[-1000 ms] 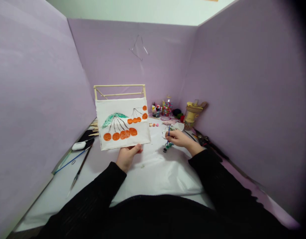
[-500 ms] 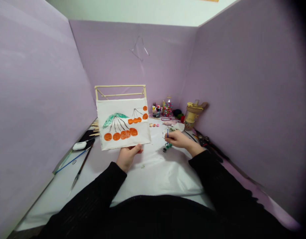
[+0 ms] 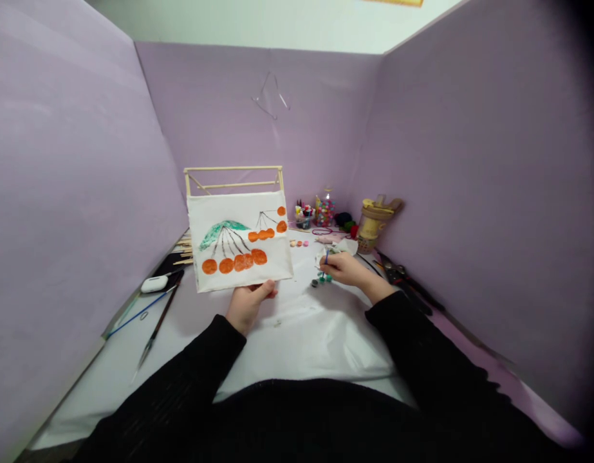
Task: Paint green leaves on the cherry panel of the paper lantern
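Note:
My left hand (image 3: pixel 251 305) grips the lower edge of a white canvas (image 3: pixel 272 267), tilted up toward me, with its thumb on the front side. Orange round fruits with dark stems and a green leaf are painted on the canvas. A frame of thin wooden sticks (image 3: pixel 233 168) rises behind its top edge. My right hand (image 3: pixel 345 269) is closed on a thin blue paintbrush (image 3: pixel 326 257), held upright over small paint pots (image 3: pixel 322 279) with green and dark paint. The brush tip is too small to make out clearly.
On the left lie a brown-handled brush (image 3: pixel 157 328), a blue brush (image 3: pixel 139 313) and a white case (image 3: pixel 154 284). Markers (image 3: pixel 304 215), a jar of colourful balls (image 3: pixel 325 210) and a yellow holder (image 3: pixel 371 225) stand at the back. Pliers (image 3: pixel 398 271) lie right. Purple panels enclose the table.
My right hand has shifted very slightly with the brush over the paint pots, and the dark pot has moved a little left and away. The left hand and canvas have stayed put.

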Demonstrator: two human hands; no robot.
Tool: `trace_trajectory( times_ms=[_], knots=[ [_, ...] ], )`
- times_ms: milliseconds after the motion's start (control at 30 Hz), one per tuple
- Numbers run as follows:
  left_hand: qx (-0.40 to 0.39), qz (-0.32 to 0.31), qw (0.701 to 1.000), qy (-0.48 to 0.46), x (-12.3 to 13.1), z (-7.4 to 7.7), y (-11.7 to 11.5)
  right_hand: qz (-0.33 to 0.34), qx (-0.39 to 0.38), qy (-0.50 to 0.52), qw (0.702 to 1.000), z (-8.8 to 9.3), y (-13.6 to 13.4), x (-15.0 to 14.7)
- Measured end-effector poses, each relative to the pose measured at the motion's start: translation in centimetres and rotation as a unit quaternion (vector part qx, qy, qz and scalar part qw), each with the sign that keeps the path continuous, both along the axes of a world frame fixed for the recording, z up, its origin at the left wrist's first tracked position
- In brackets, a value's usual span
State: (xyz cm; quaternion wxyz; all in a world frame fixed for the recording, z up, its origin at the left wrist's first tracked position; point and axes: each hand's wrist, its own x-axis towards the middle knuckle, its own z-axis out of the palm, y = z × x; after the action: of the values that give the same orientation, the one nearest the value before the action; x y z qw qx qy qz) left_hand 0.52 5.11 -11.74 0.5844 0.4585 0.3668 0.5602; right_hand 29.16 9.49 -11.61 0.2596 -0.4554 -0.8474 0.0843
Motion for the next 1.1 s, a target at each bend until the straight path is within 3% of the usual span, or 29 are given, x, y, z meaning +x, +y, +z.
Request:
trace_trajectory(
  times_ms=[1100],
  knots=[
    [-0.005, 0.002, 1.000, 0.005, -0.1, -0.1, 0.0, -0.095, -0.024, 0.062, 0.993, -0.9, 0.8, 0.0]
  ],
)
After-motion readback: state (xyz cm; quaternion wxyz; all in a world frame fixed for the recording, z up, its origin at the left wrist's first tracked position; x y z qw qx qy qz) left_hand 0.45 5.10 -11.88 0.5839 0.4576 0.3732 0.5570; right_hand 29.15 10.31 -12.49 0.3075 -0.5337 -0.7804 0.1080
